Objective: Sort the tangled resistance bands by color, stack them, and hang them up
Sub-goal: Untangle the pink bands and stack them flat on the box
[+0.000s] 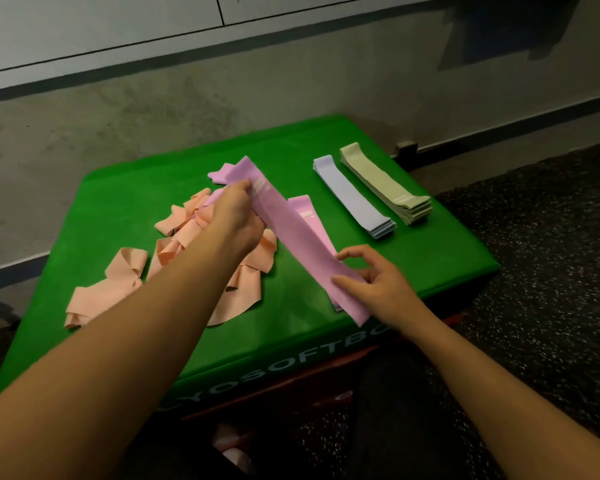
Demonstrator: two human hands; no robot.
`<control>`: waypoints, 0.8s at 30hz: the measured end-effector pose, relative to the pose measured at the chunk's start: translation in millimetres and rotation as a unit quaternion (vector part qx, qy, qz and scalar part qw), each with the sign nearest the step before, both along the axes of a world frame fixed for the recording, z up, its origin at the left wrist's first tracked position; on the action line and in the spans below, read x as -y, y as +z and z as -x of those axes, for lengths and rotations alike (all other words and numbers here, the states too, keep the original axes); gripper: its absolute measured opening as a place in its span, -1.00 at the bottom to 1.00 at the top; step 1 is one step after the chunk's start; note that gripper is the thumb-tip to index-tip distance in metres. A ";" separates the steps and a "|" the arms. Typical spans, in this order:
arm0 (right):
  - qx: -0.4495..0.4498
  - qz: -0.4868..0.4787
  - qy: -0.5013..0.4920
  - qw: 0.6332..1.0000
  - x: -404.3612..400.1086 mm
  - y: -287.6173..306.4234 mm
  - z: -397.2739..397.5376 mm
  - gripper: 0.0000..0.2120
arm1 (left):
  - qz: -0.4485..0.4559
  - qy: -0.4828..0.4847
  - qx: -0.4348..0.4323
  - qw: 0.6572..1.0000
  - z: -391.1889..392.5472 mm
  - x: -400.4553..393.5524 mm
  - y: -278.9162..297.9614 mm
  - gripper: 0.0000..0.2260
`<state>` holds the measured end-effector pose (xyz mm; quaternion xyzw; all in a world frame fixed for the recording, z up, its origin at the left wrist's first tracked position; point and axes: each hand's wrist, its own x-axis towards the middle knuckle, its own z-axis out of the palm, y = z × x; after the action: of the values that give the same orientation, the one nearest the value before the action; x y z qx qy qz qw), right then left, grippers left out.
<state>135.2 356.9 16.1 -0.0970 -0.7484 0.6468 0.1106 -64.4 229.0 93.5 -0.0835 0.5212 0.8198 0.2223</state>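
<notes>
A person leans over a green padded box (125, 202) that serves as the worktop, both bare forearms stretched out over it. Between the hands runs a pink band (291, 233), held flat and slanted, lifted clear of the green top. The left hand (234, 211) has its grip pinched on the band's far part, fingers curled over the upper edge. The right hand (378, 282) pinches the near end, thumb lying on the pink face and index finger arched above it, the other fingers tucked behind the band.

Under the stretched band lies a pink stack (309, 220), flat on the worktop, partly hidden by the held one. At the far side of the worktop, beyond the left hand, more loose pink bands (222, 173) poke out.

To the left sits a jumble of peach bands (174, 251), twisted and looped over one another, spreading from the middle of the worktop toward its near left edge; the left forearm crosses over part of it.

On the right half lie two tidy stacks side by side, nearly touching: a pale blue stack (350, 195) nearer the pink one, and a pale green stack (385, 185) closest to the right edge. Both run slanted the same way as the pink stack.

White lettering (284, 365) runs along the box's front face. Behind it stands a stained grey wall (153, 109); to the right is dark speckled floor (551, 271).
</notes>
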 end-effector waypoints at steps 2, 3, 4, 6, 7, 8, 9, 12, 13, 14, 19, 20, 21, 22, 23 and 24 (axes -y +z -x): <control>-0.013 -0.001 -0.040 0.999 -7.9 -0.9 -1.0 -0.72 | 0.042 0.016 -0.012 0.999 9.3 -11.1 -5.7 -0.69; -0.017 -0.001 -0.051 0.999 -11.7 -1.4 -0.8 -0.74 | 0.058 0.016 -0.023 0.998 13.2 -16.6 -8.8 -0.68; -0.021 0.003 -0.057 0.998 -14.5 -0.1 -0.6 -0.76 | 0.064 0.015 -0.032 0.997 15.8 -22.0 -11.1 -0.69; -0.019 0.006 -0.065 0.998 -21.4 -1.6 2.9 -0.82 | 0.078 0.005 -0.048 0.996 22.2 -33.2 -17.1 -0.81; -0.012 0.006 -0.065 0.998 -26.2 -3.8 4.9 -0.84 | 0.092 -0.005 -0.056 0.994 25.7 -39.0 -20.5 -0.89; -0.001 0.002 -0.057 0.998 -31.0 -5.6 6.0 -0.82 | 0.107 -0.013 -0.064 0.992 29.2 -44.0 -22.8 -0.92; 0.015 -0.006 -0.040 0.999 -35.2 -6.6 6.4 -0.78 | 0.123 -0.019 -0.071 0.990 34.0 -49.0 -25.7 -0.94; 0.059 -0.013 0.063 0.996 -49.6 -5.7 4.9 -0.57 | 0.153 -0.017 -0.081 0.985 52.5 -60.1 -36.4 -0.93; 0.064 -0.014 0.098 0.993 -52.8 -3.9 4.9 -0.50 | 0.164 -0.018 -0.086 0.983 59.1 -63.1 -40.3 -0.93; 0.064 -0.018 0.121 0.990 -55.6 -3.1 5.7 -0.48 | 0.178 -0.024 -0.092 0.980 64.5 -66.0 -43.5 -0.93; -0.002 -0.154 0.073 0.985 -69.0 -18.6 26.5 -0.65 | 0.252 -0.074 -0.142 0.954 84.3 -78.8 -61.4 -0.92; -0.033 -0.213 0.059 0.975 -72.7 -25.5 30.5 -0.73 | 0.274 -0.074 -0.163 0.945 87.5 -80.4 -64.1 -0.91; -0.066 -0.274 0.049 0.958 -75.0 -31.8 33.5 -0.78 | 0.297 -0.074 -0.186 0.934 91.2 -81.7 -67.7 -0.90; -0.090 -0.334 0.039 0.938 -76.2 -37.6 35.8 -0.80 | 0.318 -0.076 -0.206 0.922 94.4 -82.8 -71.2 -0.90; -0.108 -0.386 0.028 0.916 -76.9 -42.1 38.3 -0.81 | 0.336 -0.083 -0.221 0.912 97.5 -83.7 -75.1 -0.91; -0.126 -0.422 0.020 0.897 -77.0 -45.1 39.9 -0.81 | 0.352 -0.091 -0.236 0.901 99.3 -84.3 -78.5 -0.92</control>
<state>95.3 433.9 -29.0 0.0564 -0.9327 0.2790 0.2216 -163.7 313.4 15.0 0.0869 0.8184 0.5546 0.1227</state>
